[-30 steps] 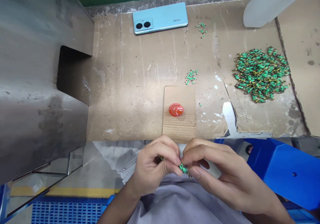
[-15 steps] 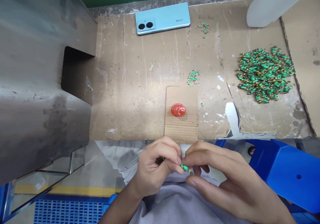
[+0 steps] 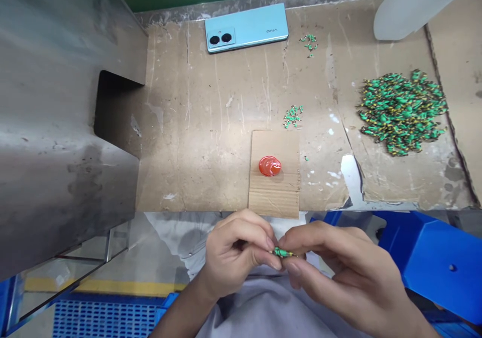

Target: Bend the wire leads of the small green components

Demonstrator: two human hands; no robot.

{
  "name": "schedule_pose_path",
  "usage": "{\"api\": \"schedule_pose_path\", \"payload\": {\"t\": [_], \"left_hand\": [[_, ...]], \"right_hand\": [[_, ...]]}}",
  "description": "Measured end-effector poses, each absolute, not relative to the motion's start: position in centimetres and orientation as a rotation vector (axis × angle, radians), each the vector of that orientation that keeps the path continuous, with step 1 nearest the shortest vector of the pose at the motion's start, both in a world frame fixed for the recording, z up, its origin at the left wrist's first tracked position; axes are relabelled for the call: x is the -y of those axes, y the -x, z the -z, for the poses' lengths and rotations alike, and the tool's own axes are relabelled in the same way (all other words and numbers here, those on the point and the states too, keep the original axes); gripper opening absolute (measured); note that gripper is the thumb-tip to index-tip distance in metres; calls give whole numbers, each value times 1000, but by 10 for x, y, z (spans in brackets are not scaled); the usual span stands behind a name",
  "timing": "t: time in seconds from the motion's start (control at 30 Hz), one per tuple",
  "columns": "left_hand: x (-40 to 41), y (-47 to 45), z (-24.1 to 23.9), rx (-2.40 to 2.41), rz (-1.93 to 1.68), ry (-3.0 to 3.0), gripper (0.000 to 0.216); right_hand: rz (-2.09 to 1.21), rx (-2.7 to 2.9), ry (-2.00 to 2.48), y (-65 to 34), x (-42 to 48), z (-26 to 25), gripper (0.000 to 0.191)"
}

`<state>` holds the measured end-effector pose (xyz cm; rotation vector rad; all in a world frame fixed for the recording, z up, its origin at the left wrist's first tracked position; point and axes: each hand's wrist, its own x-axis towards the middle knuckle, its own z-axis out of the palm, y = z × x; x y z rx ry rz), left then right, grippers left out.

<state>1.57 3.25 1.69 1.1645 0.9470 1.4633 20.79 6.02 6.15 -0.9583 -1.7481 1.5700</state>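
Note:
My left hand (image 3: 233, 255) and my right hand (image 3: 339, 272) meet just below the table's front edge, over my lap. Both pinch one small green and yellow part (image 3: 281, 252) between thumb and fingertips, the left at its left end, the right at its right end. The part lies about level. A large heap of the same green parts (image 3: 401, 111) lies at the right of the cardboard-covered table (image 3: 211, 137). A small cluster of green parts (image 3: 292, 116) sits mid-table, and a smaller cluster (image 3: 309, 43) lies farther back.
A red round blob (image 3: 269, 166) sits on a cardboard strip (image 3: 274, 192) near the front edge. A light blue phone (image 3: 246, 27) lies at the back. A grey metal chute (image 3: 56, 127) fills the left. A blue bin (image 3: 437, 265) is at the lower right, a white object (image 3: 410, 6) at the top right.
The small green part between my fingertips has turned from slanting to about level, and my right hand has drawn slightly to the right. The view has shifted a little.

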Motion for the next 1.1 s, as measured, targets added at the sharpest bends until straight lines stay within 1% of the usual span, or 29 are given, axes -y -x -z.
{"api": "schedule_pose_path", "payload": {"t": [0.3,0.43,0.67,0.87,1.1], "left_hand": [[-33,-14,-20,-1012,-1507,-1269,30],[-31,-16,-20,-1028,-1495,-1287,33],[-28,-19,-19,-1015,-1505,-1226,30],[-29,-17,-19,-980,-1509,-1236,26],[-31,-15,-18,-958,-1519,-1265,30]], "right_hand": [[-1420,1820,917,-202,-62,-61,8],[-1381,1856,879,-201,-62,-63,10],[-1384,1888,864,-206,-67,-65,15],[-1408,1950,845,-207,-71,-64,10],[-1441,1957,824,-205,-71,-61,8]]}}
